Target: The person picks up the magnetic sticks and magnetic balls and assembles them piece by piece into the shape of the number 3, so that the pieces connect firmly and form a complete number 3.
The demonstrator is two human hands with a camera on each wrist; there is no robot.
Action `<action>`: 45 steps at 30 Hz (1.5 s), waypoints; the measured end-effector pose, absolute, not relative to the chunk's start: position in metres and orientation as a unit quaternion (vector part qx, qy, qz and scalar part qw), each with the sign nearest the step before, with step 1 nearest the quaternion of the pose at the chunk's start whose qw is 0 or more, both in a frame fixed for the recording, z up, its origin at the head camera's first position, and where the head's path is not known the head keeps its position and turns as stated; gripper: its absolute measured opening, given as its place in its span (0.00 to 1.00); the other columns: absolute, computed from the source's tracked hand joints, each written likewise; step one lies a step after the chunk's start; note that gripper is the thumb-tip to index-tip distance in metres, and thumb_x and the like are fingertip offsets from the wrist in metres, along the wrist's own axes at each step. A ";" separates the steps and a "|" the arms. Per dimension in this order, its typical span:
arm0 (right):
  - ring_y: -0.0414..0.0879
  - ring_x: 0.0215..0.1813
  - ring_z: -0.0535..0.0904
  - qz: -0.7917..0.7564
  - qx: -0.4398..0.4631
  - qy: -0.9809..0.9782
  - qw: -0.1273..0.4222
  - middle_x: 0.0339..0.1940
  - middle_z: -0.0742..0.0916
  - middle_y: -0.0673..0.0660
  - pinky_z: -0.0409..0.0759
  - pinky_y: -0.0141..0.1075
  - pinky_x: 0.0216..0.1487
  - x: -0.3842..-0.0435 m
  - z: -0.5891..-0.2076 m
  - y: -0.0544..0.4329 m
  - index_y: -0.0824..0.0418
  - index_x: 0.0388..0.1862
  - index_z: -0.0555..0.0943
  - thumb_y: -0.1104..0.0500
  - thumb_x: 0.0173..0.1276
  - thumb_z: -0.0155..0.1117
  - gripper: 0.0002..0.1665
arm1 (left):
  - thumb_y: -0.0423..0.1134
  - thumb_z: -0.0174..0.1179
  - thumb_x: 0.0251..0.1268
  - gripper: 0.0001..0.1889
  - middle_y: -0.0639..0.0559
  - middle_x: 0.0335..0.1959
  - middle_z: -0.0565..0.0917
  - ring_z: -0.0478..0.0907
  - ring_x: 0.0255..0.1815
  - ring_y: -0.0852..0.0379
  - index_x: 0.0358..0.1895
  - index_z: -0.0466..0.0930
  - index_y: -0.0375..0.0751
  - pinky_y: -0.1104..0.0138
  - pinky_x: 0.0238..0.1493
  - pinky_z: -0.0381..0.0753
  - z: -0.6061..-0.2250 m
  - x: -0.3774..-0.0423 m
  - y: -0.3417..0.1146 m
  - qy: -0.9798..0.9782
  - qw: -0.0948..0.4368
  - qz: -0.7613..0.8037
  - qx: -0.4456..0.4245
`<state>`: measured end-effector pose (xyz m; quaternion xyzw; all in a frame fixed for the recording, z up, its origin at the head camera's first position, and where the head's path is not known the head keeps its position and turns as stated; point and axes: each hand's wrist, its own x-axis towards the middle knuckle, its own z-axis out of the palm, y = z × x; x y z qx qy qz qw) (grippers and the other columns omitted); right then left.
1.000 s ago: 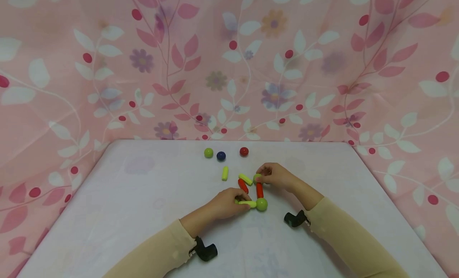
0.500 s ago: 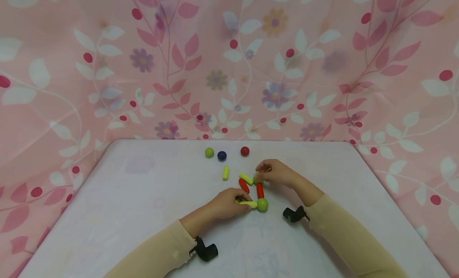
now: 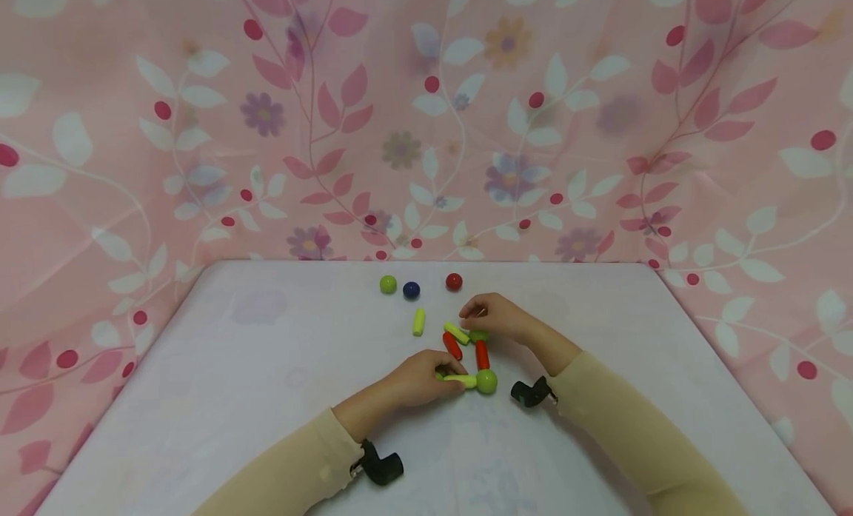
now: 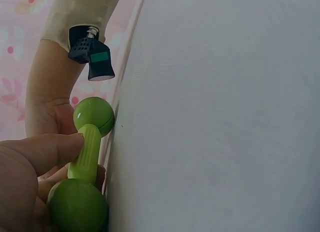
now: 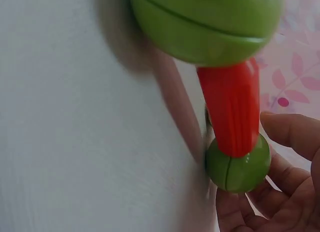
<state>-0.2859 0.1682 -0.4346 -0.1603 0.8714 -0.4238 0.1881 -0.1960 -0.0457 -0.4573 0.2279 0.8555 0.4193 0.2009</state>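
Note:
My left hand [image 3: 420, 379] pinches a lime-yellow toy rod [image 4: 87, 154] between thumb and fingers. That rod joins two green balls; one [image 3: 487, 381] sits at the corner, while the other [image 4: 77, 207] is mostly covered by the hand in the head view. From the corner ball a red rod [image 3: 483, 355] leads away to a farther green ball [image 3: 478, 337]. Over this far ball is my right hand [image 3: 500, 320], its fingers loosely bent beside a loose lime-yellow rod [image 3: 457, 332]. In the right wrist view the thumb [image 5: 290, 132] stands apart from the ball; fingertip contact is unclear.
A loose red rod [image 3: 452, 346] lies between the hands. Farther left is another lime-yellow rod [image 3: 419, 322]. Green [image 3: 388, 284], dark blue [image 3: 411, 290] and red [image 3: 454, 282] balls rest near the back edge of the white table [image 3: 266, 397], before a flowered curtain [image 3: 426, 131].
My right hand has let go of the far green ball and shifted left over it, towards the loose lime-yellow rod. The left hand keeps its pinch in the same place.

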 end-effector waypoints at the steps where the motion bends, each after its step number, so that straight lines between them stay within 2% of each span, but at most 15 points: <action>1: 0.48 0.43 0.77 -0.425 -0.163 0.870 0.190 0.41 0.85 0.55 0.77 0.36 0.44 -0.286 -0.435 0.167 0.64 0.48 0.83 0.59 0.69 0.68 0.12 | 0.43 0.67 0.66 0.08 0.63 0.36 0.82 0.75 0.40 0.62 0.46 0.87 0.52 0.65 0.47 0.75 -0.458 -0.196 -0.046 0.855 0.200 0.419 0.230; 13: 0.47 0.43 0.77 -0.432 -0.157 0.868 0.188 0.40 0.85 0.54 0.77 0.36 0.48 -0.282 -0.439 0.166 0.64 0.47 0.84 0.59 0.69 0.68 0.11 | 0.44 0.66 0.67 0.07 0.63 0.37 0.83 0.76 0.40 0.62 0.46 0.87 0.53 0.66 0.45 0.75 -0.455 -0.197 -0.050 0.846 0.210 0.428 0.238; 18: 0.46 0.43 0.77 -0.432 -0.153 0.869 0.187 0.40 0.85 0.53 0.76 0.36 0.48 -0.280 -0.441 0.168 0.63 0.47 0.84 0.58 0.70 0.68 0.11 | 0.44 0.63 0.70 0.08 0.61 0.37 0.83 0.77 0.40 0.59 0.46 0.87 0.50 0.65 0.45 0.77 -0.452 -0.205 -0.056 0.837 0.211 0.453 0.223; 24: 0.46 0.43 0.77 -0.439 -0.151 0.866 0.184 0.40 0.85 0.54 0.76 0.37 0.48 -0.280 -0.443 0.170 0.63 0.47 0.84 0.58 0.70 0.68 0.12 | 0.44 0.64 0.69 0.06 0.58 0.36 0.84 0.77 0.39 0.56 0.43 0.85 0.48 0.64 0.41 0.78 -0.449 -0.220 -0.056 0.851 0.172 0.465 0.175; 29: 0.46 0.44 0.77 -0.434 -0.153 0.869 0.182 0.41 0.85 0.53 0.76 0.38 0.50 -0.279 -0.442 0.173 0.63 0.48 0.84 0.57 0.70 0.67 0.12 | 0.46 0.67 0.65 0.14 0.54 0.40 0.81 0.76 0.41 0.55 0.49 0.79 0.45 0.63 0.44 0.79 -0.453 -0.228 -0.049 0.874 0.156 0.440 0.133; 34: 0.48 0.46 0.78 -0.428 -0.162 0.872 0.175 0.42 0.86 0.54 0.77 0.41 0.52 -0.276 -0.437 0.180 0.63 0.49 0.84 0.56 0.71 0.66 0.13 | 0.50 0.70 0.62 0.25 0.47 0.47 0.80 0.76 0.45 0.51 0.56 0.74 0.43 0.57 0.50 0.79 -0.451 -0.228 -0.041 0.895 0.152 0.407 0.098; 40: 0.49 0.47 0.78 -0.429 -0.159 0.872 0.174 0.43 0.86 0.54 0.77 0.40 0.52 -0.272 -0.434 0.189 0.64 0.51 0.83 0.56 0.71 0.67 0.16 | 0.51 0.70 0.61 0.27 0.45 0.52 0.80 0.77 0.48 0.49 0.58 0.73 0.42 0.55 0.53 0.79 -0.449 -0.230 -0.035 0.906 0.148 0.388 0.076; 45: 0.49 0.46 0.78 -0.429 -0.155 0.873 0.172 0.42 0.85 0.54 0.78 0.40 0.50 -0.268 -0.433 0.191 0.64 0.50 0.83 0.56 0.70 0.67 0.15 | 0.52 0.70 0.61 0.27 0.46 0.50 0.80 0.76 0.46 0.51 0.56 0.75 0.40 0.57 0.51 0.79 -0.451 -0.231 -0.031 0.917 0.145 0.366 0.073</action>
